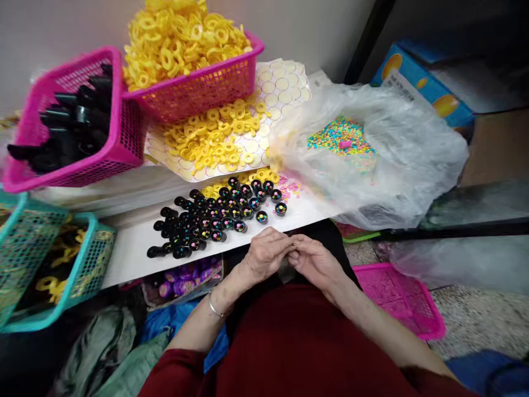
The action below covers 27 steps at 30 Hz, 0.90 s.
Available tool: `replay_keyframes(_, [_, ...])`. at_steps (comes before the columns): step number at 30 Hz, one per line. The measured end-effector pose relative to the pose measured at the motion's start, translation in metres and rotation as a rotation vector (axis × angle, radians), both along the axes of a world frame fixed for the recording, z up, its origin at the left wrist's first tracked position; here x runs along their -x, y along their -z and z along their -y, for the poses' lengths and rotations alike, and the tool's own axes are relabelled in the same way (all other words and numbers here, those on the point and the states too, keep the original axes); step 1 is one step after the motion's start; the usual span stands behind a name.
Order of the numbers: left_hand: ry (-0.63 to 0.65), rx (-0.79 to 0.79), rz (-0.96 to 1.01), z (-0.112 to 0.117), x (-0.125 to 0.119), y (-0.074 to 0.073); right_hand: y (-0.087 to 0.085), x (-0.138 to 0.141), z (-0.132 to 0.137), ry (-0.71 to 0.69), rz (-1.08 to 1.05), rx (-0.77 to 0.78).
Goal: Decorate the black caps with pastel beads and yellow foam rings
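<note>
My left hand point(264, 255) and my right hand point(314, 262) meet just below the front edge of a white board point(132, 248), fingers curled together in a pinch on a small dark thing I cannot make out. On the board, just above my hands, stand several small black caps point(215, 218), many filled with coloured beads. A clear plastic bag point(372, 154) to the upper right holds a heap of pastel beads point(341, 137). Loose yellow rings point(215, 135) lie on a sheet behind the caps.
A pink basket point(198, 91) heaped with yellow rings sits at the back; another pink basket point(119, 138) holds black parts. Teal baskets point(88, 264) stand at the left. A flat pink tray point(397, 298) lies at the right on the floor, a blue box point(421, 82) behind.
</note>
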<state>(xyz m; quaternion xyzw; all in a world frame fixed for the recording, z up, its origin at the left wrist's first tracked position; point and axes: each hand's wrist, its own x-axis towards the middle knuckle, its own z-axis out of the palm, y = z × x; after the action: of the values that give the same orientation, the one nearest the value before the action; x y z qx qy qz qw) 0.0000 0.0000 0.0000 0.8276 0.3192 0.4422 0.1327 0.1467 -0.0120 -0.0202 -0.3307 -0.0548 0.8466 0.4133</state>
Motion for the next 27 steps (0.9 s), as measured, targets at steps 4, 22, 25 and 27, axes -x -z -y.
replay_keyframes(4, [-0.020,0.057,0.020,0.000,0.003,0.001,0.000,0.001,0.004,-0.004,-0.015,-0.020])
replay_keyframes(22, [-0.688,0.489,-0.006,-0.123,0.144,0.004,0.012,-0.014,-0.012,0.065,0.326,-0.113])
replay_keyframes(25, [-0.621,0.543,-0.026,-0.126,0.146,0.011,0.017,-0.017,-0.012,0.070,0.334,-0.090])
replay_keyframes(27, [-0.600,0.565,-0.036,-0.124,0.145,0.014,0.020,-0.019,-0.013,0.068,0.333,-0.078])
